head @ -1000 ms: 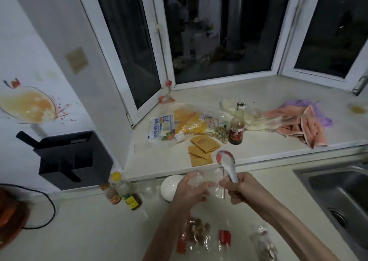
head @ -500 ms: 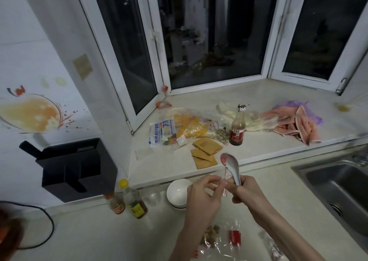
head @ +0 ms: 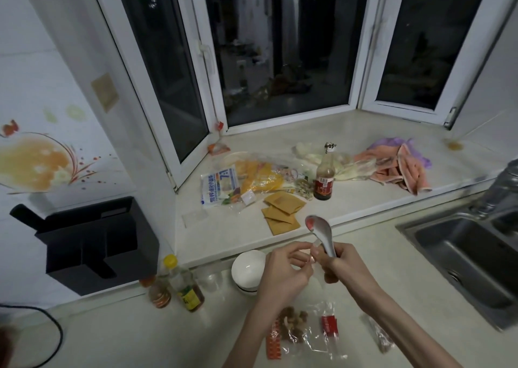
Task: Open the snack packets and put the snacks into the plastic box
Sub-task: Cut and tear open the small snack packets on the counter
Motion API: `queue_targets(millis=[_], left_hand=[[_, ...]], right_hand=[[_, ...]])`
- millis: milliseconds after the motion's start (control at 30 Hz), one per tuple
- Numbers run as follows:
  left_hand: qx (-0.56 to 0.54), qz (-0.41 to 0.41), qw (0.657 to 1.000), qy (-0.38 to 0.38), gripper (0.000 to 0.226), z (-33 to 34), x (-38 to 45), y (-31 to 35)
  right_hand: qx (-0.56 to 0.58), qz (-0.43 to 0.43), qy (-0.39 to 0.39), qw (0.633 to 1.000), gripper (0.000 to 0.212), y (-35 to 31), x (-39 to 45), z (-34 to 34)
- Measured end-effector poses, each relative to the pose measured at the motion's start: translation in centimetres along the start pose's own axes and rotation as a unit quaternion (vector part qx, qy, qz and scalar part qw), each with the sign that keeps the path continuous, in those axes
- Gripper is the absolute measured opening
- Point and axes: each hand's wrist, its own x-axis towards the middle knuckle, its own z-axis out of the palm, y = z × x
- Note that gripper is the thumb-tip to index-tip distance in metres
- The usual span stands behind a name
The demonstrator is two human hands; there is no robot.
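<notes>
In right hand [head: 340,264], spoon [head: 322,231].

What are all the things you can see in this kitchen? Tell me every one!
spoon: 1, white with a red mark, held upright in the right hand
snack packet: 1, clear with red print and brown snacks, on the counter below the hands
bowl: 1, white, on the counter
bottles: 2, yellow and orange caps, left of the bowl
sauce bottle: 1, dark, on the windowsill
brown sachets: about 3, on the windowsill
cloths: pink and purple, on the windowsill
knife block: 1, black
sink: 1, steel, right
left hand: pinches something small, unclear
right hand: grips the spoon
</notes>
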Motion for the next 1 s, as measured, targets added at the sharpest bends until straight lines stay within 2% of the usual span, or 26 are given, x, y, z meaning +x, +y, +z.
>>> queue_targets(millis=[100, 233, 300, 400, 467, 600, 700, 800, 900, 1000], left_hand=[[0.001, -0.005, 1.0, -0.016, 0.019, -0.3, -0.4, 0.0], [0.035, -0.017, 0.998, -0.042, 0.02, -1.0, -1.1, -0.2], [0.083, -0.011, 0.995, -0.045, 0.022, -1.6, -1.1, 0.0], [0.217, 0.018, 0.976, -0.004, 0.028, -2.5, -1.1, 0.1], [0.243, 0.029, 0.969, 0.016, 0.028, -2.9, -1.1, -0.1], [0.188, 0.037, 0.981, 0.018, 0.027, -3.0, -1.9, -0.4], [0.173, 0.05, 0.984, 0.007, 0.027, -3.4, -2.6, -0.7], [0.217, 0.05, 0.975, -0.014, 0.021, -3.8, -3.0, -0.6], [0.264, 0.055, 0.963, 0.001, 0.022, -3.7, -3.4, -0.3], [0.251, 0.039, 0.967, 0.005, 0.023, -3.7, -3.7, -0.2]], right_hand=[[-0.026, 0.001, -0.016, 1.0, 0.033, 0.0, 0.0, 0.2], [-0.156, -0.052, 0.009, 0.986, 0.033, -0.2, 0.1, 0.9], [-0.197, -0.081, 0.006, 0.977, 0.037, -0.2, 0.2, 1.3], [-0.253, -0.116, -0.021, 0.96, 0.041, -0.3, 0.2, 1.8], [-0.277, -0.139, -0.032, 0.95, 0.041, -0.3, 0.3, 2.2], [-0.293, -0.152, -0.008, 0.944, 0.036, 0.0, 0.2, 2.6], [-0.291, -0.143, -0.025, 0.946, 0.04, 0.1, 0.0, 2.9], [-0.246, -0.116, -0.046, 0.961, 0.041, 0.1, -0.3, 3.3], [-0.264, -0.133, -0.041, 0.954, 0.043, 0.0, -0.5, 3.9], [-0.283, -0.143, -0.032, 0.948, 0.045, -0.1, -0.7, 4.1]])
